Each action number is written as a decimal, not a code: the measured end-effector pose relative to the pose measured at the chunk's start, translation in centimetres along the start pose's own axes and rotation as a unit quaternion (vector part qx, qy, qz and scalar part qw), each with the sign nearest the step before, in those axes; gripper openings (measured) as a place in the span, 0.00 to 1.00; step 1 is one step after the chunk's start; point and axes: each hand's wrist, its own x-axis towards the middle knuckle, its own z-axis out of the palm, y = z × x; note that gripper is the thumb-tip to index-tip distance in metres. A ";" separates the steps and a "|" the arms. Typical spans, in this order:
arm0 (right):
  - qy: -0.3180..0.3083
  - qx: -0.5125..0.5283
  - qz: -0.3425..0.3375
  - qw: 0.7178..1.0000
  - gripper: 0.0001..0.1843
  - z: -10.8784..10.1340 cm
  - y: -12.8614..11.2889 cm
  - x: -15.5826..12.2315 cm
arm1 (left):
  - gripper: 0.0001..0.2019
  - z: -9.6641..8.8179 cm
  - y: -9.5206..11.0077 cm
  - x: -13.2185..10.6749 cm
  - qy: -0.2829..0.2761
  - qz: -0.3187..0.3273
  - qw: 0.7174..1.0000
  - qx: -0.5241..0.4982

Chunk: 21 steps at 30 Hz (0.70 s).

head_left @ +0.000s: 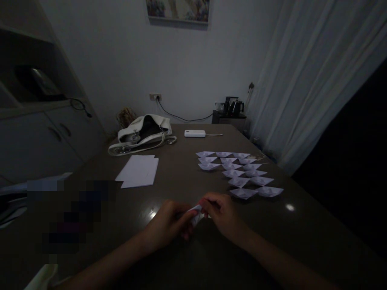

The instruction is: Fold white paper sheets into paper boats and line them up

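A small piece of folded white paper (pixel 196 213) is held between my two hands, just above the near middle of the table. My left hand (pixel 171 221) grips its left side, the thumb lying along the fold. At its upper right corner, the fingers of my right hand (pixel 222 213) pinch the paper. My fingers cover much of it, so its full shape is hidden. Beyond my right hand, several folded white paper boats (pixel 238 173) stand in rows. Sheets of plain white paper (pixel 139 171) lie in a loose stack to the far left of my hands.
The dark glossy table (pixel 178 169) also bears a white handbag (pixel 145 133) at the back left and a white power bank (pixel 195 133) with a short cable. A black kettle (pixel 236 107) stands beyond the far edge. A pale curtain (pixel 290 80) hangs along the right side.
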 end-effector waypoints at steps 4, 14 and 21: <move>0.019 0.019 0.013 1.000 0.17 0.0 -0.3 0.1 | 0.21 0.4 0.5 -0.1 0.022 -0.013 1.000 -0.008; -0.090 0.038 0.094 0.991 0.14 0.5 0.3 0.1 | 0.26 0.3 -0.6 0.9 0.125 -0.051 0.986 -0.095; -0.045 0.119 0.094 0.987 0.13 0.4 0.9 0.5 | 0.28 -0.3 -1.0 0.9 0.069 -0.042 0.996 -0.041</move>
